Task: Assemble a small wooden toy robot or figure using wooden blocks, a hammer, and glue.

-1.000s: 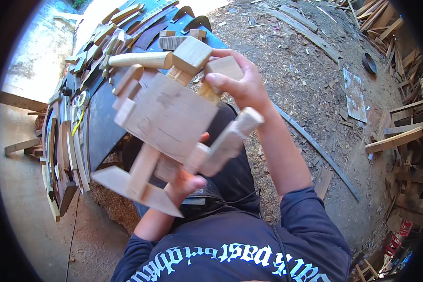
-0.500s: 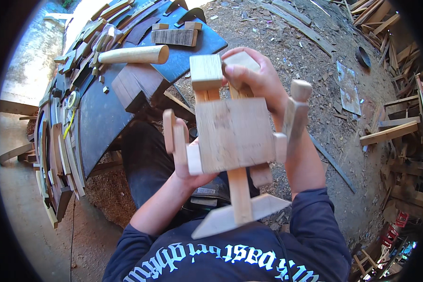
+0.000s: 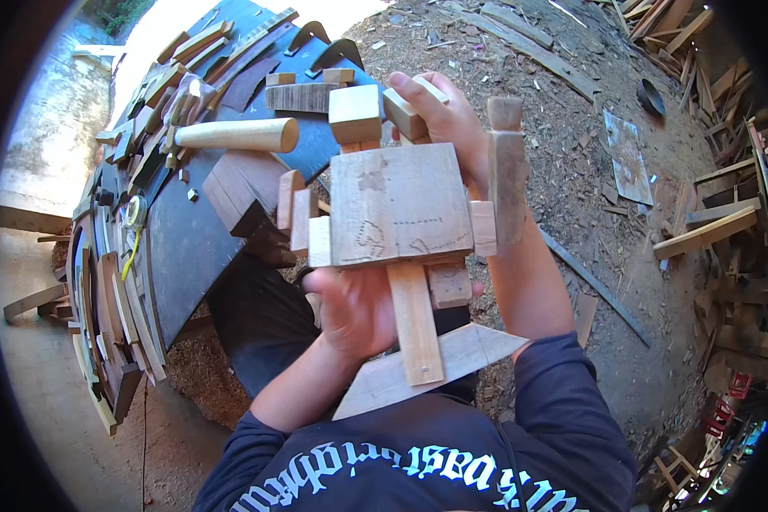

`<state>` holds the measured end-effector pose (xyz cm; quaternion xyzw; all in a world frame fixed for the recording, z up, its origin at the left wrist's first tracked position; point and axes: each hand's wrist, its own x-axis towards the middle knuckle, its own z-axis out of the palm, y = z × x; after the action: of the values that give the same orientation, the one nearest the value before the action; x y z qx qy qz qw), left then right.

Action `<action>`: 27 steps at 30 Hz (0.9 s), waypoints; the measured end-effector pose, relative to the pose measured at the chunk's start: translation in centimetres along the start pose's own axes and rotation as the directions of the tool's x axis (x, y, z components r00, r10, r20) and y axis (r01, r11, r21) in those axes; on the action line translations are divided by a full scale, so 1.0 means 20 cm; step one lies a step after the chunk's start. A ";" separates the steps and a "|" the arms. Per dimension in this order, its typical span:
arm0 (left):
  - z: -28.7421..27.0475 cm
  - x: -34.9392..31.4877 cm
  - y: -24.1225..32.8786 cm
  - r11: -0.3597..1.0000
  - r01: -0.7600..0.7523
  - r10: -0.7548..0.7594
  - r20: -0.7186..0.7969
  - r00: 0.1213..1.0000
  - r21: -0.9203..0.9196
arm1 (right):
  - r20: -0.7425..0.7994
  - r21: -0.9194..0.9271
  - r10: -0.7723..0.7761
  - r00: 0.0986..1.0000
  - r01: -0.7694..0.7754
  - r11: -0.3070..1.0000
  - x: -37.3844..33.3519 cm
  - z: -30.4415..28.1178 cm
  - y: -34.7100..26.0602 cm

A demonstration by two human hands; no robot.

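Note:
In front of my chest I hold a wooden block figure [image 3: 399,200]: a broad flat body, small square blocks on the sides, and two thick blocks at the far end. Toward me runs a narrow strip [image 3: 416,333] with a pointed crosspiece [image 3: 478,352] under it. My right hand [image 3: 452,119] grips the far right block, thumb on top. My left hand [image 3: 354,311] lies behind the near end of the body, palm up with its thumb out at the left; most of its fingers are hidden. A long upright peg [image 3: 506,171] stands along the figure's right side.
At left, a dark table [image 3: 192,247] bears a hammer-like tool with a thick wooden handle [image 3: 235,135], a large wood block [image 3: 247,188], a tape measure [image 3: 134,212] and many wood strips. Scrap boards [image 3: 708,230] pile up at right. Chips litter the ground.
The figure has shifted left and tilted, its near end lifting toward me. My left hand has slid from the figure's left side to beneath its near end; my right hand keeps its grip.

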<state>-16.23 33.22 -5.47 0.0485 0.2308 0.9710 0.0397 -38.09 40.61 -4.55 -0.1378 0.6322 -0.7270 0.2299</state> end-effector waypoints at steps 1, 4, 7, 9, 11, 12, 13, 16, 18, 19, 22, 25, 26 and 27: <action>0.04 0.03 0.01 0.996 0.064 -0.056 -0.134 0.989 0.056 | 0.000 -0.004 -0.002 1.000 0.002 1.000 0.00 -0.02 -0.01; 0.13 0.12 0.07 0.974 0.176 -0.143 -0.219 0.965 0.140 | 0.077 0.011 -0.059 0.995 0.058 0.998 0.00 -0.04 -0.02; 0.10 0.14 0.14 0.970 0.223 -0.203 -0.186 0.961 0.097 | 0.066 0.131 -0.094 0.993 0.085 0.988 0.01 -0.04 0.01; 0.08 0.15 0.21 0.951 0.296 -0.276 -0.189 0.942 0.087 | -0.022 0.183 -0.083 0.996 0.086 0.979 0.00 -0.05 0.01; 0.06 0.17 0.31 0.942 0.319 -0.293 -0.209 0.933 0.103 | -0.109 0.190 -0.085 0.990 0.105 0.976 -0.02 0.00 0.03; 0.04 0.17 0.36 0.939 0.330 -0.303 -0.221 0.927 0.099 | -0.194 0.195 -0.087 0.977 0.125 0.973 -0.03 0.03 0.04; 0.03 0.16 0.42 0.928 0.350 -0.309 -0.264 0.914 0.128 | -0.200 0.189 -0.089 0.976 0.128 0.974 -0.05 0.05 0.05; 0.00 0.16 0.56 0.889 0.371 -0.267 -0.352 0.897 0.270 | -0.312 0.248 -0.075 0.947 0.158 0.956 -0.06 0.10 0.16; -0.03 0.16 0.62 0.854 0.425 -0.305 -0.374 0.876 0.300 | -0.413 0.132 -0.167 0.895 0.240 0.962 -0.05 0.11 0.23; -0.06 0.16 0.64 0.853 0.429 -0.307 -0.378 0.873 0.299 | -0.389 0.183 -0.140 0.911 0.226 0.957 -0.05 0.12 0.23; -0.12 0.16 0.67 0.850 0.450 -0.331 -0.385 0.861 0.275 | -0.426 0.111 -0.182 0.886 0.251 0.962 -0.05 0.14 0.23; -0.09 0.16 0.69 0.843 0.478 -0.360 -0.401 0.842 0.248 | -0.454 0.103 -0.188 0.871 0.261 0.960 -0.05 0.17 0.21; -0.07 0.16 0.69 0.857 0.452 -0.338 -0.391 0.856 0.249 | -0.457 0.104 -0.185 0.870 0.259 0.960 -0.05 0.16 0.21; -0.06 0.16 0.68 0.870 0.425 -0.315 -0.382 0.869 0.250 | -0.457 0.111 -0.189 0.869 0.267 0.957 -0.05 0.16 0.20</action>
<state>-20.28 20.86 -0.16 -0.1539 0.3961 0.8871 0.1801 -34.99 38.05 -7.87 -0.0233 0.5823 -0.8126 0.0039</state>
